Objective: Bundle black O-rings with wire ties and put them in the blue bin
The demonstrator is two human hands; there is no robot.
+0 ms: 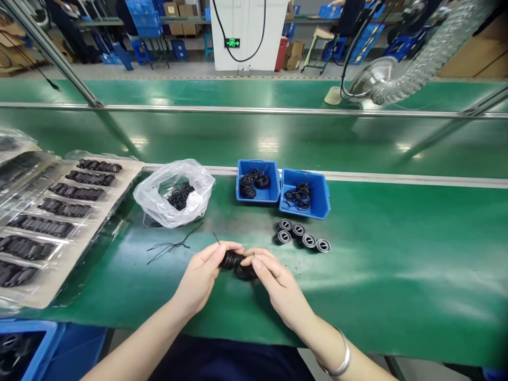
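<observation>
My left hand (199,276) and my right hand (278,283) meet over the green bench, both pinching a bundle of thin black rubber rings (238,265) between fingers and thumbs. Part of the bundle is hidden by my fingers. Just beyond my right hand, several black round rubber-and-metal parts (300,236) stand in a small cluster. A loose tangle of black rings (172,247) lies to the left of my left hand. More black rings fill a clear plastic bag (174,193) and two blue plastic bins (257,181).
A second blue bin (305,193) holds more rings. Clear blister trays (59,222) with black parts in rows lie at the left. A blue crate (27,349) sits at the near left corner. A metal rail (254,110) crosses beyond, with a second green bench behind.
</observation>
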